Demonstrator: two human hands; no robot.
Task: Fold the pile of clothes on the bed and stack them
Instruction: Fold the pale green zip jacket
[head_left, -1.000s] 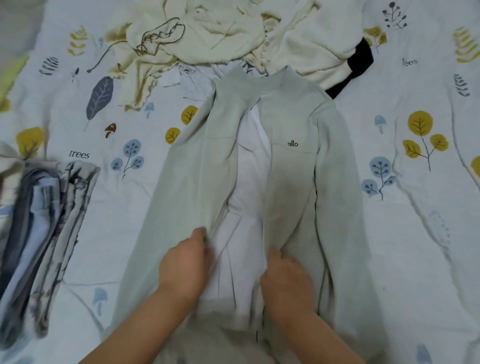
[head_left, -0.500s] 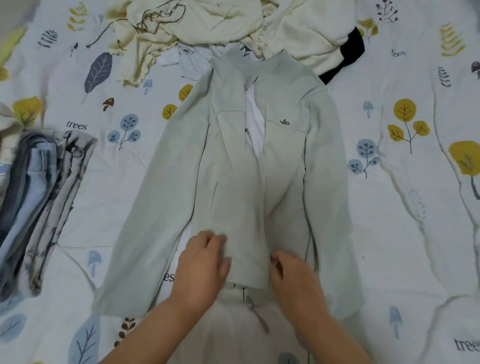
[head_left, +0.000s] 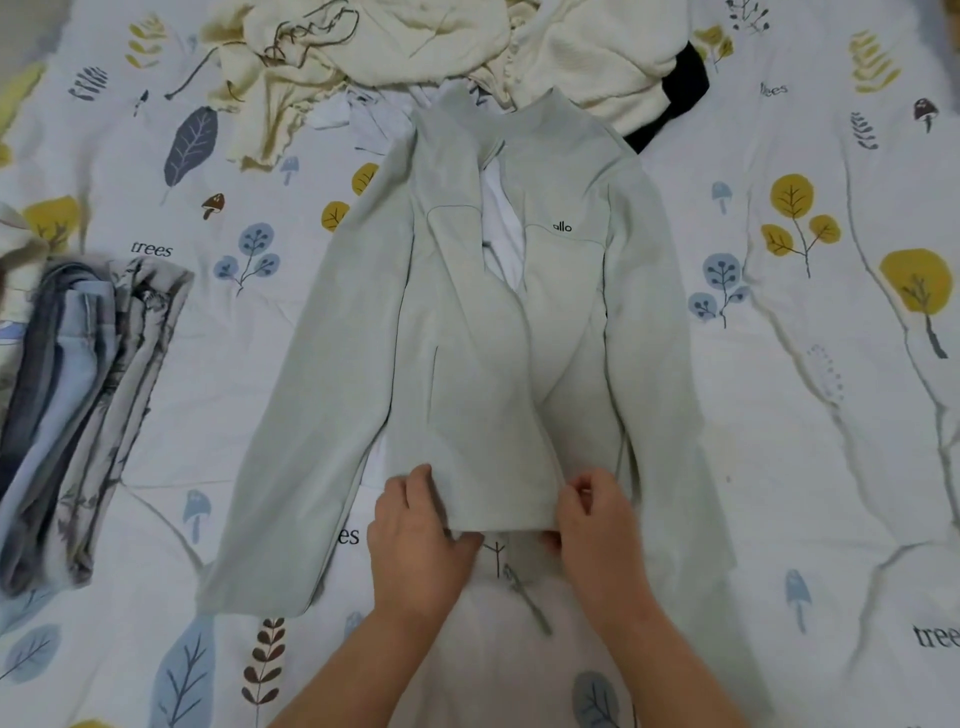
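My jacket (head_left: 467, 364) lies flat on the bed (head_left: 831, 467), collar away from me, sleeves spread to either side, and I hold its hem at the end nearest me: my left hand (head_left: 415, 540) pinches the left corner of the front panel and my right hand (head_left: 597, 525) pinches the right corner, fingers curled on the cloth. Beyond the jacket's collar sits the unfolded pile (head_left: 441, 47), and to the jacket's left, well apart, the folded stack (head_left: 78, 395).
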